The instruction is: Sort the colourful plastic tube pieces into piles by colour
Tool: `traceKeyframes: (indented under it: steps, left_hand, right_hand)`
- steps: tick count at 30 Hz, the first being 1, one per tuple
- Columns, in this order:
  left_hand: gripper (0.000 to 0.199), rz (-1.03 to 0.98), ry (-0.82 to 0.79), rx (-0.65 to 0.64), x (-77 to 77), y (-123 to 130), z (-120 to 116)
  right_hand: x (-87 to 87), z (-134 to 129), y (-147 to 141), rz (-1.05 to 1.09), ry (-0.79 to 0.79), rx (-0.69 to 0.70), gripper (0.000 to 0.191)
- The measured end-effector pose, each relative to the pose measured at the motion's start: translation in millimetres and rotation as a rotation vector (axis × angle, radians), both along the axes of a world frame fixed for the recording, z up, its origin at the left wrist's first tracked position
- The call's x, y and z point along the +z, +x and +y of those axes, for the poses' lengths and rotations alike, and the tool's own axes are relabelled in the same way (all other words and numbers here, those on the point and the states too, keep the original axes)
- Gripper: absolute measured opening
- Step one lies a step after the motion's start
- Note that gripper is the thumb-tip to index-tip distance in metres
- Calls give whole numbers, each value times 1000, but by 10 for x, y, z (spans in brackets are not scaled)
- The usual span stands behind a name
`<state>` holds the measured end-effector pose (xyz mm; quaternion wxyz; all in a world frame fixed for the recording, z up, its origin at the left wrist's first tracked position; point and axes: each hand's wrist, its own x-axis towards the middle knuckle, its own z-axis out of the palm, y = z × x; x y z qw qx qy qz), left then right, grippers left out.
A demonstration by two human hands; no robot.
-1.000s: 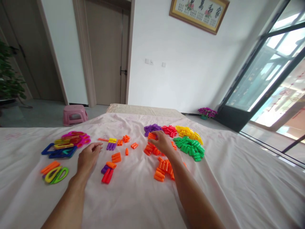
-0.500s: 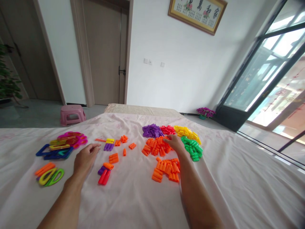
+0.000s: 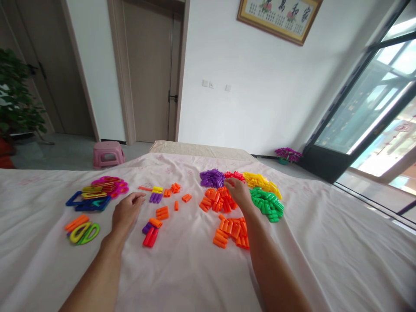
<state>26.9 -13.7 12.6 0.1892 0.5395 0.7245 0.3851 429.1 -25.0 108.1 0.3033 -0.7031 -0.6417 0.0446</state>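
My left hand (image 3: 127, 211) hovers low over the cloth on the left, thumb and fingers pinched together; anything between them is hidden. Just past its fingertips are an orange strip (image 3: 144, 188) and a small block of yellow (image 3: 157, 190) and purple tube pieces (image 3: 155, 198). My right hand (image 3: 238, 191) reaches over the far edge of a pile of orange tube pieces (image 3: 219, 200), fingers curled down close to the red pieces (image 3: 234, 175) and the purple pile (image 3: 212, 178). What its fingertips touch cannot be made out.
Green (image 3: 267, 204) and yellow pieces (image 3: 261, 183) lie right of my right hand. Nearer are joined orange pieces (image 3: 231, 229) and a red, purple and orange cluster (image 3: 151, 236). Scissors with yellow-green handles (image 3: 85, 233) and blue frames (image 3: 92, 203) lie at left.
The view has turned slightly left, so everything sits further right. My right hand has shifted a little away from me over the orange pile, towards the red and purple pieces. My left hand stays pinched.
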Motion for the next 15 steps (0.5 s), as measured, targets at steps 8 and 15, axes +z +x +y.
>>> traceKeyframes:
  steps: [8, 15]
  left_hand:
    - [32, -36, 42, -25, -15, -2, -4]
    - [29, -78, 15, -27, -34, -34, 37]
  right_hand:
    - [-277, 12, -1125, -276, -137, 477, 40]
    - [-307, 205, -1362, -594, -275, 491, 36]
